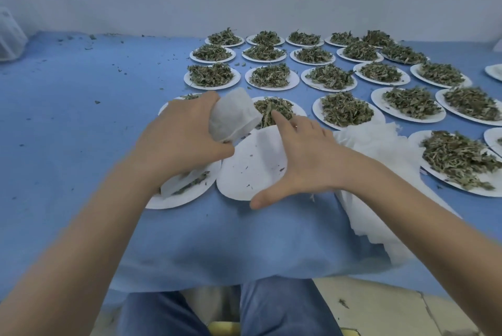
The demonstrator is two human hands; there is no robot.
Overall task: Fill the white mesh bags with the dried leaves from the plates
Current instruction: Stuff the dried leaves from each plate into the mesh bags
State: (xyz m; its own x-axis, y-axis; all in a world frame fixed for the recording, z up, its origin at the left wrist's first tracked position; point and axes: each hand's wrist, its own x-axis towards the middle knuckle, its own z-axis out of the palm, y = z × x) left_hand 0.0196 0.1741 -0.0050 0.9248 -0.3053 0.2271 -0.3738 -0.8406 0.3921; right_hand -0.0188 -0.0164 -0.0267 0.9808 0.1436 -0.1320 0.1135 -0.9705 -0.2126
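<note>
Beside the emptied paper plate (252,169), the left hand (179,134) grips a filled mesh bag (232,116) while the right hand (307,159), fingers spread, rests there; closing the bag likely comes next.

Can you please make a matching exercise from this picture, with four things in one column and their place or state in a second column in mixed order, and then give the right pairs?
Things:
1. left hand
2. right hand
3. empty plate
4. pile of empty bags

Place or state:
A. lies on the blue cloth, to the right of the right hand
B. grips a white mesh bag
C. open, fingers spread above a plate
D. holds only a few crumbs of leaf

Pairs: 1-B, 2-C, 3-D, 4-A
</note>
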